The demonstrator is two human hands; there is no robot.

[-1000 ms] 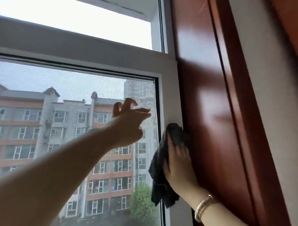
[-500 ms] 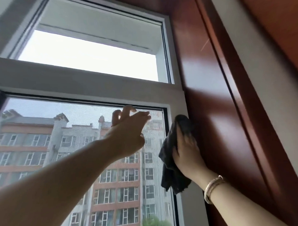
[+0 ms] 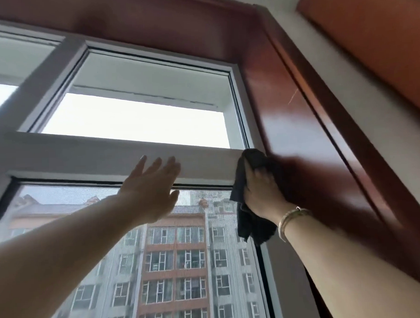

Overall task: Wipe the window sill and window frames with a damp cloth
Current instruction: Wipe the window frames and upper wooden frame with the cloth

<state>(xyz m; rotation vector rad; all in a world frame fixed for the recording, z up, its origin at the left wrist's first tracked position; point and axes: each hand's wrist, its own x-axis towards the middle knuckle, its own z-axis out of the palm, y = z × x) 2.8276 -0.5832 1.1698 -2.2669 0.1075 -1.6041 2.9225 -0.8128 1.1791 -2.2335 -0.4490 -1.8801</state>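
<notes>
My right hand (image 3: 260, 192) presses a dark cloth (image 3: 250, 219) flat against the white window frame (image 3: 97, 155), right where the crossbar meets the upright beside the red-brown wooden surround (image 3: 285, 104) — fingers lie over the cloth, its loose end hanging below my palm. A bracelet (image 3: 289, 219) circles that wrist. My left hand (image 3: 153, 191) is spread, fingers straight and holding nothing — fingertips at the crossbar.
</notes>
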